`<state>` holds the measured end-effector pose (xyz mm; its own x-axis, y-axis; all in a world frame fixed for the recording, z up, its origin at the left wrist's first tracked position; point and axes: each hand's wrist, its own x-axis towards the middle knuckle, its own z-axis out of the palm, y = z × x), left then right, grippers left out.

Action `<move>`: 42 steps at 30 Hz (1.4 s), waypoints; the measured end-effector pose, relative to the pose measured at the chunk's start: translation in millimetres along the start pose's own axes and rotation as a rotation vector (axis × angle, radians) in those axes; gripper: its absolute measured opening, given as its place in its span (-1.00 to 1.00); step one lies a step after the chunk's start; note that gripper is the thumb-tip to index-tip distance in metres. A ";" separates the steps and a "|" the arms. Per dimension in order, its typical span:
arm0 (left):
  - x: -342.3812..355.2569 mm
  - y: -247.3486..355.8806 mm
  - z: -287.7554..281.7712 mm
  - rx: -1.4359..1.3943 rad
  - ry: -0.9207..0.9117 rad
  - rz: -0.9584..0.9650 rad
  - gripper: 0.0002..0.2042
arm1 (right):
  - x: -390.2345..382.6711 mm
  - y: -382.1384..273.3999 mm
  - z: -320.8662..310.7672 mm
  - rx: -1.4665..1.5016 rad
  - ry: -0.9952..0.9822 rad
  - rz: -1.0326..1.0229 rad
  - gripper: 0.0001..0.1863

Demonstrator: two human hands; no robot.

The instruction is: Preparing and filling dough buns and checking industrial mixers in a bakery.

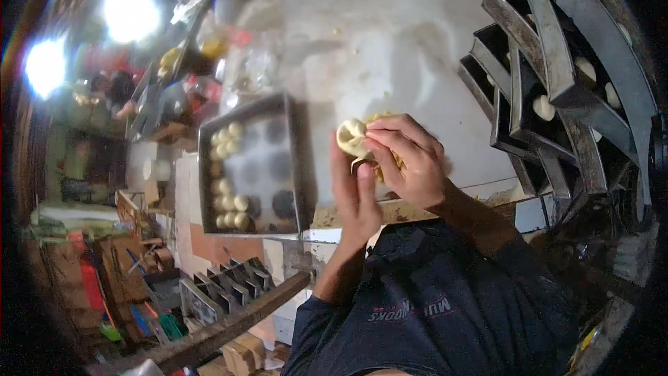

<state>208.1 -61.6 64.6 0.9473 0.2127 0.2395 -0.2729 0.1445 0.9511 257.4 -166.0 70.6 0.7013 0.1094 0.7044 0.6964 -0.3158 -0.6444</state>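
Observation:
My right hand (412, 160) pinches the edge of a pale piece of dough (350, 138) between thumb and fingertips. The dough is shaped like a small cup, its hollow facing me. My left hand (356, 198) cradles it from the left and below with fingers upright, slightly smeared by motion. Partly hidden behind my right hand, a yellow crumbly heap (379, 117) lies on the worktop. Left of my hands stands a dark-rimmed metal tray (300, 167) with round dough balls (229, 203) along its left side.
Metal trays (563, 90) are stacked crookedly at the right, some holding dough pieces. The pale worktop (327, 21) stretches ahead. Plastic bags (257, 63) lie at the far left. Below left are a wooden rail (229, 327) and a row of metal moulds (226, 289).

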 end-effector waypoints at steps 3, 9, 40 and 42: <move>-33.9 13.4 -45.3 -0.323 0.004 0.114 -0.15 | -5.8 -54.2 3.6 0.121 -0.056 -0.168 -0.86; -120.7 35.6 -111.5 0.251 0.140 0.491 -0.53 | -45.0 -138.8 10.0 0.375 -0.488 0.355 -0.78; -96.6 65.0 123.8 -0.198 -0.709 0.557 -0.31 | -102.6 -109.0 -212.0 0.309 -0.156 -0.200 -0.79; -86.6 62.1 169.8 -0.262 -0.670 0.693 -0.62 | -89.2 -96.2 -248.5 0.254 -0.240 -0.140 -0.80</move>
<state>137.6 -235.1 136.1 0.4417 -0.2466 0.8626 -0.7531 0.4206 0.5059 90.2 -379.6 143.8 0.5914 0.3620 0.7206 0.7825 -0.0420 -0.6212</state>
